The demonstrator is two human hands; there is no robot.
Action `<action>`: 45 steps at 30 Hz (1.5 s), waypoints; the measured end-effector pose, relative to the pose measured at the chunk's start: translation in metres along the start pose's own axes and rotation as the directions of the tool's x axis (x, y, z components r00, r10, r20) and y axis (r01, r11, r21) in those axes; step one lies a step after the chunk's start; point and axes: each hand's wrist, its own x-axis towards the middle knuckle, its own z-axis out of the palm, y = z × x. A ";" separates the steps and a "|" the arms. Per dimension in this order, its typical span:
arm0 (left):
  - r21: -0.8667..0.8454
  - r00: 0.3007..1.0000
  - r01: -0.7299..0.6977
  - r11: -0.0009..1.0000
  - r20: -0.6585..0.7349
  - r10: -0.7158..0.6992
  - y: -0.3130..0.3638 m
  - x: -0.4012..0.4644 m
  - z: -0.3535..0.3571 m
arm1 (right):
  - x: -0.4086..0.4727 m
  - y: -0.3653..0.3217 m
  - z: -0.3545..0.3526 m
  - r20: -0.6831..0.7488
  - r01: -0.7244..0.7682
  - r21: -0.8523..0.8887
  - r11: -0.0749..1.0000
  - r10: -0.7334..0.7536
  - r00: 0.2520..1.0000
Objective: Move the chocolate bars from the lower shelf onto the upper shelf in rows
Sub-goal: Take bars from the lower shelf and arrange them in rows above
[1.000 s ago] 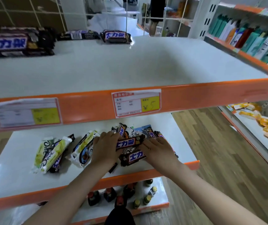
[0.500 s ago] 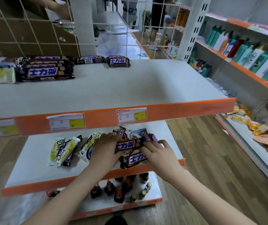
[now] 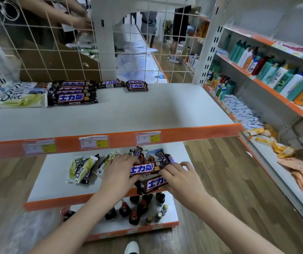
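On the lower shelf [image 3: 42,184] lies a loose pile of dark brown chocolate bars [image 3: 148,155] and pale green and white bars [image 3: 80,168]. My left hand [image 3: 118,173] grips the left end of one brown bar [image 3: 143,169]; my right hand [image 3: 181,177] holds its right end and lies over a second brown bar [image 3: 155,184] at the shelf's front edge. On the upper shelf [image 3: 128,110], at the back left, stand a row of brown bars [image 3: 72,92], two separate brown bars [image 3: 137,85] and pale bars [image 3: 21,97].
Orange strips with price labels [image 3: 148,137] edge both shelves. Small dark bottles [image 3: 137,208] stand on the bottom shelf. A wire grid [image 3: 42,43] backs the upper shelf, with another person's arms behind it. Bottles [image 3: 279,74] and packets fill racks on the right.
The camera has pulled back and tilted up, showing more of the upper shelf. Both hands have stayed on the brown bars at the lower shelf's front.
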 end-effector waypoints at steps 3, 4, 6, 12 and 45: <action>0.017 1.000 -0.017 1.000 -0.017 0.017 0.004 -0.004 -0.013 | -0.001 -0.001 -0.011 -0.015 -0.007 0.002 1.000 0.007 1.000; 0.024 1.000 -0.022 0.999 -0.019 0.022 0.006 -0.005 -0.017 | -0.001 -0.002 -0.015 -0.021 -0.010 0.003 1.000 0.010 1.000; 0.032 1.000 -0.022 0.999 -0.016 0.022 0.008 -0.007 -0.024 | -0.001 -0.003 -0.021 -0.037 -0.011 0.009 1.000 0.011 0.999; 0.012 0.999 -0.019 1.000 -0.025 0.019 0.012 -0.012 -0.039 | 0.000 -0.005 -0.038 -0.055 -0.001 0.030 1.000 0.003 0.998; 0.045 0.964 -0.043 0.998 -0.262 0.054 -0.076 0.062 -0.169 | 0.154 -0.011 -0.095 -0.198 0.008 -0.017 1.000 -0.011 0.980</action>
